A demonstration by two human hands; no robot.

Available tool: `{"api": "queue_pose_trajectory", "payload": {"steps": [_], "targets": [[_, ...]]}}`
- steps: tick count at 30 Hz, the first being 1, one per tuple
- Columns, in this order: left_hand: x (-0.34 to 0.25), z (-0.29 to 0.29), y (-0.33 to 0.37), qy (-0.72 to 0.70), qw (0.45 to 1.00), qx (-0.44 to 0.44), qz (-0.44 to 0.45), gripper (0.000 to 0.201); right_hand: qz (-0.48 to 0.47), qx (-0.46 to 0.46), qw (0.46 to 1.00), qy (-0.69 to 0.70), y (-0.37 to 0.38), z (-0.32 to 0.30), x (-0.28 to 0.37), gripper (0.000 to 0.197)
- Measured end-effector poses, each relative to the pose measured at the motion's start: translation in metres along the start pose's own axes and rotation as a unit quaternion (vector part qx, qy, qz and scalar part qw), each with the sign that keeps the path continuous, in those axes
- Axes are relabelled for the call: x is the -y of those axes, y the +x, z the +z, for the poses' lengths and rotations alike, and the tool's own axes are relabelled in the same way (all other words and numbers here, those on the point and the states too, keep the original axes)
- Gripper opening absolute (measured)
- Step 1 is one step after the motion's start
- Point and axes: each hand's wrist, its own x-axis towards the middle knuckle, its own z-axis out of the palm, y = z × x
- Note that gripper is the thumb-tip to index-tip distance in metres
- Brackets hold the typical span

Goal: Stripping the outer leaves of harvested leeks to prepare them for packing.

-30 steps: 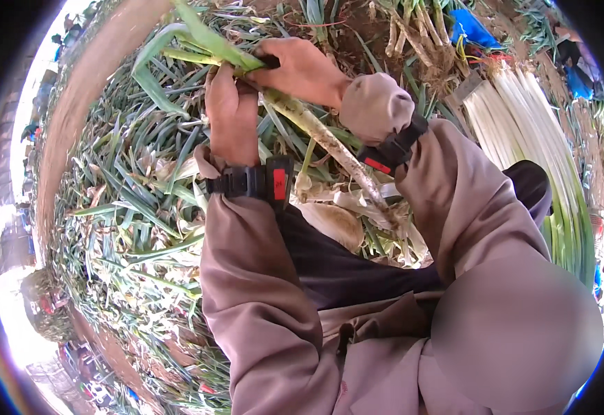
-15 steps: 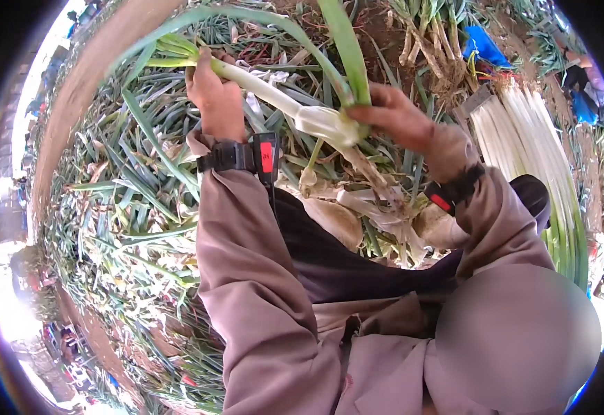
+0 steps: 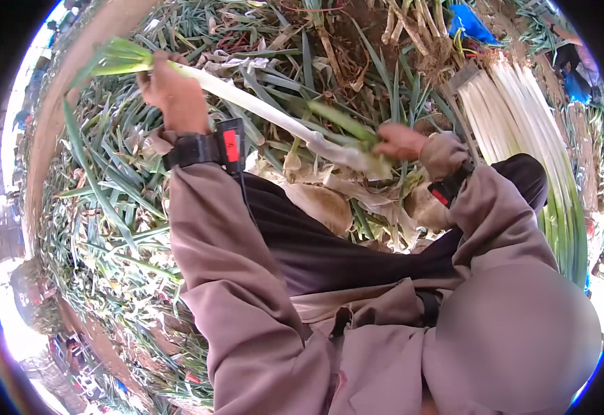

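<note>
My left hand is closed around a long leek near its green leafy end. The white shaft slants down to the right, and its far end is smeared by motion. There, loose pale outer layers hang about the shaft. My right hand is closed, with fingers pinching a strip of green leek leaf that points up and to the left. That leaf is also blurred. Whether the strip is still joined to the leek I cannot tell.
A tight row of trimmed leeks lies at the right, beside my bent knee. Rooted, untrimmed leeks and a blue plastic piece are at the far right. Cast-off green leaves cover the ground on the left.
The leek has shifted left along with my left hand. My right hand has moved down and slightly right, pulling the leaf from upright to a low slant.
</note>
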Motion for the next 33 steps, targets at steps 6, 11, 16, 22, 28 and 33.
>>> {"api": "queue_pose_trajectory", "payload": {"steps": [6,11,16,22,28,33], "targets": [[0.000,-0.048,0.010,0.331,0.924,0.174,0.078,0.024,-0.310,-0.252,0.913,-0.083,-0.004,-0.012,0.107,0.077],[-0.025,-0.063,0.040,0.212,0.961,0.178,0.025,0.045,-0.304,-0.131,0.943,0.032,0.002,-0.005,0.137,0.063],[-0.014,-0.034,-0.037,0.464,0.800,0.380,0.031,0.038,-0.278,-0.114,0.943,0.144,-0.027,-0.057,0.209,0.067],[-0.013,-0.050,0.022,0.023,0.949,0.226,-0.220,0.039,-0.390,-0.178,0.897,0.105,-0.015,-0.053,0.265,0.089],[0.004,-0.054,0.045,-0.133,0.951,0.104,-0.259,0.042,-0.291,0.021,0.940,0.178,-0.018,-0.055,0.259,0.086],[-0.007,-0.135,0.098,0.178,0.980,0.069,-0.056,0.019,-0.360,-0.077,0.928,-0.047,-0.092,-0.043,0.219,0.056]]}}
